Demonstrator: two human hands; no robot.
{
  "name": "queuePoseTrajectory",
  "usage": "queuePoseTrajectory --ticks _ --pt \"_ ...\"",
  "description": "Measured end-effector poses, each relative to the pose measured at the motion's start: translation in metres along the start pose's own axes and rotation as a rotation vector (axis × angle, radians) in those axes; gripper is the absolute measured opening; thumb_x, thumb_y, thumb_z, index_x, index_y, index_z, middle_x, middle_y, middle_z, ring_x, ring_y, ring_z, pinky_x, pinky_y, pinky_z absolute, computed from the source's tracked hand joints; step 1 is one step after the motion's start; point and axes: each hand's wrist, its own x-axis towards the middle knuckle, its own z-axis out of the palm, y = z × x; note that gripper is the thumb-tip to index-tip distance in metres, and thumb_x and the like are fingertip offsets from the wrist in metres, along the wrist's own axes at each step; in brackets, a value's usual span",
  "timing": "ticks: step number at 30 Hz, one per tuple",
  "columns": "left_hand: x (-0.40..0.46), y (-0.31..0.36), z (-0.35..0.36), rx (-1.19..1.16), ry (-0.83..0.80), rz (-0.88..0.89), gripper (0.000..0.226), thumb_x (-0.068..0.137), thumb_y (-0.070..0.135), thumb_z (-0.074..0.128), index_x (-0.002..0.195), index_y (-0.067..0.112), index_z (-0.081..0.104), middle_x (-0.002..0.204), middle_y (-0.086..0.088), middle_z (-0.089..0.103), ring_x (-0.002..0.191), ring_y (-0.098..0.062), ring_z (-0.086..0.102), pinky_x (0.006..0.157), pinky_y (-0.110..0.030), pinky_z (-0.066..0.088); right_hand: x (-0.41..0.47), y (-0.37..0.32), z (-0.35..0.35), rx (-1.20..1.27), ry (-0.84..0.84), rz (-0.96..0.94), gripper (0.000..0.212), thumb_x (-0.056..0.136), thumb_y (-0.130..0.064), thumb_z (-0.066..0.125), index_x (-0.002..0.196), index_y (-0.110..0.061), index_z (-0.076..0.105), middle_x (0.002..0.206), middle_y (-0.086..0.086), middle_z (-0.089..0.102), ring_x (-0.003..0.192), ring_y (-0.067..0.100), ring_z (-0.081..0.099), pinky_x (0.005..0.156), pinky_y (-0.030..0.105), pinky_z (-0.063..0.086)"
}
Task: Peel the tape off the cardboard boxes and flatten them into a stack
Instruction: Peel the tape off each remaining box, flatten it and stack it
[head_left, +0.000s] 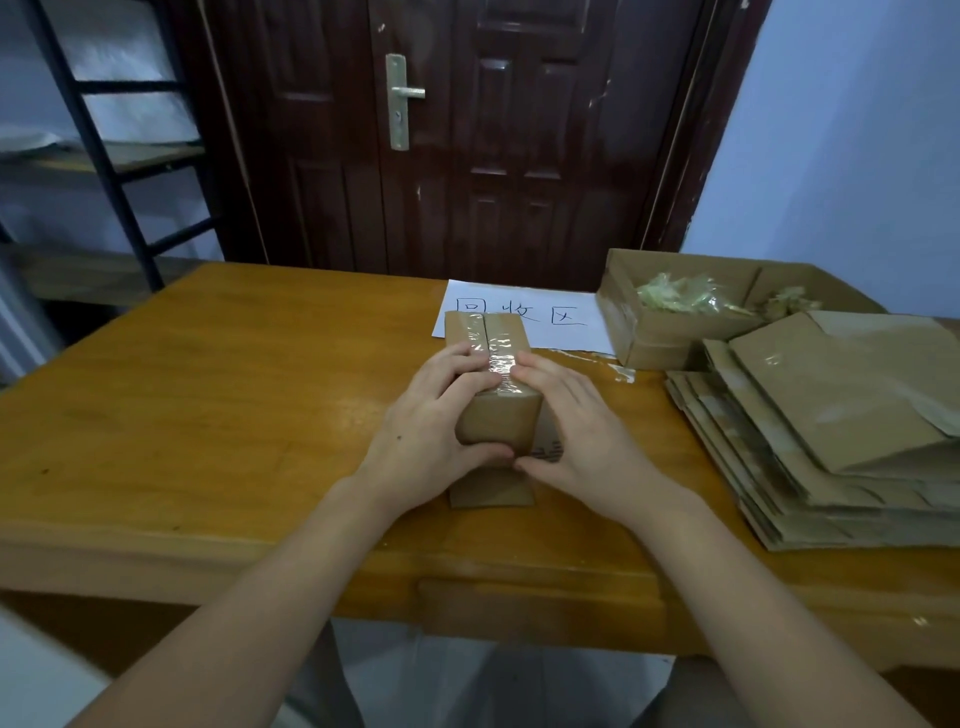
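wooden table (208, 395) set before a dark door (467, 130). taped cardboard box (496, 410) stands at table centre, clasped from both sides: left hand (431, 426) and right hand (576, 431) curled round it, thumbs low, fingertips on the clear tape (496, 358) along the top seam. tape end is best lifted with a nail, then pulled low along the seam. flattened stack (831, 431) lies at 3 o'clock; scrap tray (675, 332) at 1 o'clock. paper sign (561, 322) at 12 o'clock reads "回收区".
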Motion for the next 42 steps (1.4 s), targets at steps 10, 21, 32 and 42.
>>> queuePoseTrajectory --ticks 10,21,32,42 --pt "-0.001 -0.002 0.001 -0.018 -0.020 0.019 0.067 0.083 0.045 0.079 0.139 0.015 0.057 0.151 -0.003 0.047 0.152 -0.019 0.029 0.117 -0.035 0.035 -0.001 0.002 0.005 -0.016 0.036 -0.003 0.092 0.080 -0.033 0.084 0.154 -0.032 0.031 0.162 -0.017 0.025 0.149 0.008 0.023 0.115 0.026 0.021" --pt "0.000 0.005 -0.001 0.014 -0.078 -0.010 0.085 0.076 0.052 0.082 0.142 0.013 0.046 0.155 -0.007 0.041 0.155 -0.022 0.023 0.119 -0.044 0.037 -0.002 0.005 0.007 0.021 0.044 -0.011 0.092 0.081 -0.024 0.082 0.156 -0.031 0.030 0.163 -0.015 0.024 0.150 0.010 0.023 0.118 0.032 0.026" --pt "-0.001 0.002 0.005 -0.008 -0.043 -0.011 0.080 0.079 0.044 0.083 0.145 0.021 0.043 0.155 -0.004 0.039 0.156 -0.022 0.021 0.117 -0.049 0.038 -0.003 0.003 0.011 0.033 0.057 0.013 0.089 0.084 -0.025 0.080 0.156 -0.030 0.029 0.164 -0.017 0.022 0.151 0.008 0.021 0.118 0.028 0.023" --pt "-0.001 0.015 0.010 -0.018 0.023 -0.116 0.076 0.077 0.051 0.079 0.138 0.021 0.045 0.153 0.001 0.039 0.155 -0.015 0.021 0.114 -0.037 0.037 -0.003 0.003 0.014 0.073 0.057 0.022 0.091 0.083 -0.022 0.077 0.157 -0.032 0.027 0.164 -0.018 0.020 0.150 0.007 0.021 0.115 0.027 0.025"
